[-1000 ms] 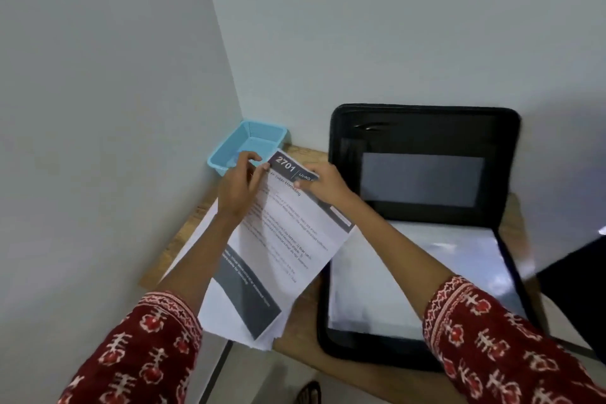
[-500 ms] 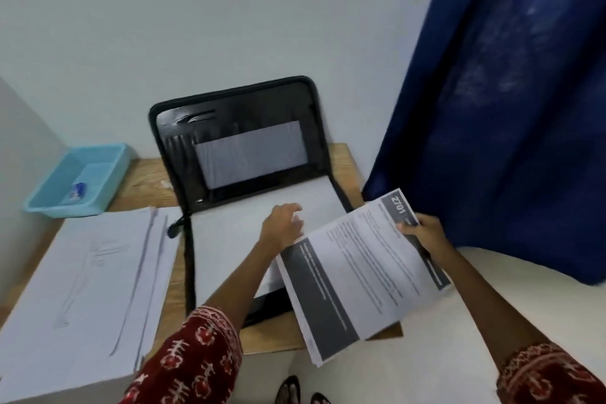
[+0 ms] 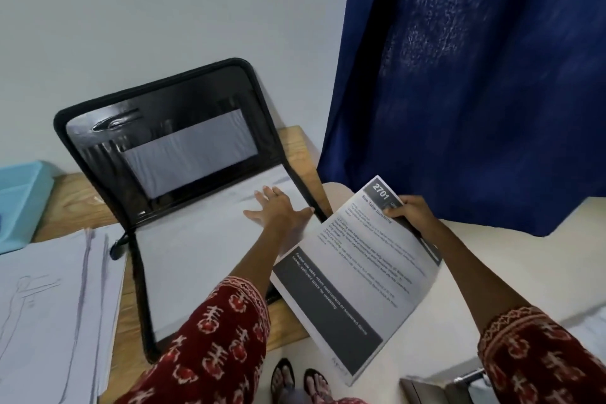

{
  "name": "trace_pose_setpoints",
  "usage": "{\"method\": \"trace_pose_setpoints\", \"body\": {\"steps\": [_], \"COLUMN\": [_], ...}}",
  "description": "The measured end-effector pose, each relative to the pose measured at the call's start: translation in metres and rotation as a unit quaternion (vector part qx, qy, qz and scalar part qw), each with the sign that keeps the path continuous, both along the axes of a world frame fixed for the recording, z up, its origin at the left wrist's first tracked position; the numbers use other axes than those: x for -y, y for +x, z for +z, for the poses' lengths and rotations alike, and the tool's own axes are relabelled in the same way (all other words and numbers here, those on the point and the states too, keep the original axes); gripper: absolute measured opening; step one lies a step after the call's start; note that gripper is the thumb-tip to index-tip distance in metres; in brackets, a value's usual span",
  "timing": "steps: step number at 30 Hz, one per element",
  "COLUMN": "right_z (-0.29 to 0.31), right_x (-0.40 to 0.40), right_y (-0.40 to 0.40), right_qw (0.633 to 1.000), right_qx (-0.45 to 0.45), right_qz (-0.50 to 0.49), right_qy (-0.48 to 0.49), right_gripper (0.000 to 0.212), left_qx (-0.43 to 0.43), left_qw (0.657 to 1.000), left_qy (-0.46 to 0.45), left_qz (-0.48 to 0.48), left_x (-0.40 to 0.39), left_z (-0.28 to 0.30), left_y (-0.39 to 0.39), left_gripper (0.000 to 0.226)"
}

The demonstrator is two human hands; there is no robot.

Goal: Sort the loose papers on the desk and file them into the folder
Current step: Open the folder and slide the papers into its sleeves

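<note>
Left hand (image 3: 278,211) flat, fingers spread, right hand (image 3: 414,215) pinching closed, both arms extended

Two bare hands: left hand (image 3: 278,211) flat with fingers spread, right hand (image 3: 411,213) pinching a sheet. One printed white sheet with dark grey bands (image 3: 357,275), in the right hand. One open black zippered folder (image 3: 170,128), under the left hand. One stack of loose white papers (image 3: 55,311), well left of the left hand (sheet count cannot be told). One light blue plastic tray (image 3: 19,197), far left. One dark blue curtain (image 3: 475,75), beyond the right hand. Two sandalled feet (image 3: 298,380), below, between the arms.
</note>
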State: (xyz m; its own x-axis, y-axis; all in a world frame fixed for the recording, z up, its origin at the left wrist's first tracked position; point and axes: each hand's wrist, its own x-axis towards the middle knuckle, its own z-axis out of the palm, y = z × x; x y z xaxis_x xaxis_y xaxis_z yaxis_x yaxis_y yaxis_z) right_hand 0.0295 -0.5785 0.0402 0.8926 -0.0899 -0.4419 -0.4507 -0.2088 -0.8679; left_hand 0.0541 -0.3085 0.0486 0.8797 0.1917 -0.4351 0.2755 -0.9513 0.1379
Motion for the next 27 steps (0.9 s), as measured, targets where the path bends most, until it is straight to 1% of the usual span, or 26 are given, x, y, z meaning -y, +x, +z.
{"method": "trace_pose_setpoints", "body": {"steps": [6, 10, 15, 18, 21, 23, 27], "right_z": [0.015, 0.015, 0.007, 0.007, 0.009, 0.01, 0.007], "right_x": [0.006, 0.016, 0.028, 0.034, 0.041, 0.046, 0.054], "right_y": [-0.001, -0.008, -0.02, -0.026, -0.03, -0.032, -0.036], "right_qw": [1.0, 1.0, 0.996, 0.997, 0.997, 0.996, 0.994], "right_qx": [0.005, 0.006, 0.004, -0.006, -0.007, -0.008, -0.012], "right_qz": [0.03, 0.005, -0.035, -0.015, -0.011, -0.017, -0.036], "right_qy": [0.001, 0.022, 0.08, 0.081, 0.082, 0.091, 0.107], "right_gripper": [0.015, 0.015, 0.014, 0.015, 0.014, 0.014, 0.017], "left_qx": [-0.006, -0.005, 0.006, 0.015, 0.055, 0.078, 0.09], "left_qw": [1.0, 0.999, 0.996, 0.993, 0.994, 0.994, 0.996], "left_qy": [0.01, 0.009, -0.011, 0.008, 0.012, 0.0, -0.021], "left_qz": [-0.024, -0.051, -0.092, -0.114, -0.098, -0.072, -0.019], "left_x": [-0.002, -0.001, 0.001, 0.002, 0.003, 0.007, 0.012], "left_z": [-0.008, -0.011, -0.018, -0.018, -0.016, -0.011, -0.003], "left_y": [-0.019, -0.032, -0.065, -0.089, -0.098, -0.095, -0.085], "left_gripper": [0.109, 0.11, 0.11, 0.108, 0.098, 0.086, 0.065]}}
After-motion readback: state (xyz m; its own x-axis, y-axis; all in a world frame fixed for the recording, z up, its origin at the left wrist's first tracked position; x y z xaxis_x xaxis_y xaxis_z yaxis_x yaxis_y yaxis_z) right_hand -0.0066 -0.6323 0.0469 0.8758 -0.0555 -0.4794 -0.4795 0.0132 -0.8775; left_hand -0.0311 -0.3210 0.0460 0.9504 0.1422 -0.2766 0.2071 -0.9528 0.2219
